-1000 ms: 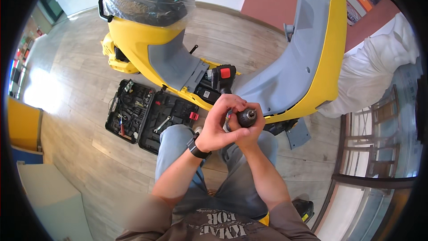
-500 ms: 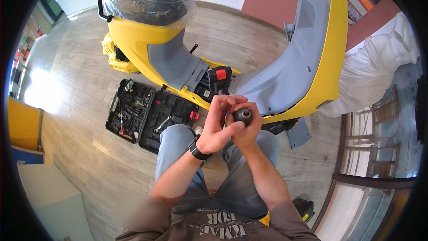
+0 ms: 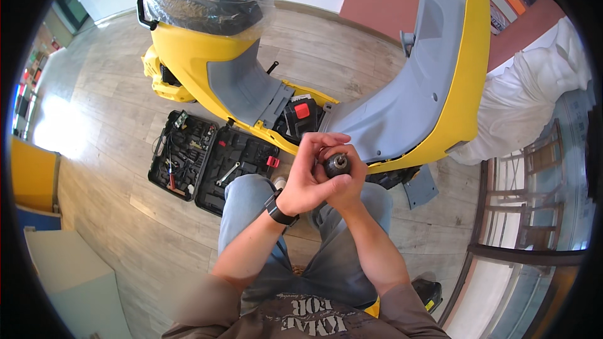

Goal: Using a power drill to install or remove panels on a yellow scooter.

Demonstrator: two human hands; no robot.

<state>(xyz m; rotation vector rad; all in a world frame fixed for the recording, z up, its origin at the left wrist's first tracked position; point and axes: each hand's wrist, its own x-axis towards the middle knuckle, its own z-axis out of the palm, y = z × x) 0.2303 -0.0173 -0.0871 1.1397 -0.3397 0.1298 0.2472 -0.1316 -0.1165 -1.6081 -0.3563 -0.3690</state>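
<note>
A cordless drill is held between both hands over my lap, its dark round chuck (image 3: 337,164) pointing up toward me. My right hand (image 3: 352,182) wraps round the drill just behind the chuck. My left hand (image 3: 306,179) curls about the chuck's left side, thumb below it and fingers arched over the top. Beyond my fingers shows the black battery pack with a red patch (image 3: 301,111), in line with the drill; its handle is mostly hidden by my hands. Whether a bit sits in the chuck is too small to tell.
A yellow and grey scooter (image 3: 402,119) stands ahead, its seat (image 3: 207,0) wrapped in clear plastic. To the left on the floor lies an opened black tool case (image 3: 200,176) holding a wrench (image 3: 228,174) and a screwdriver (image 3: 171,174). A grey panel (image 3: 421,187) lies at right.
The drill has turned slightly: its chuck has shifted a little left and down, and its battery pack has moved left and down. Both hands keep their hold.
</note>
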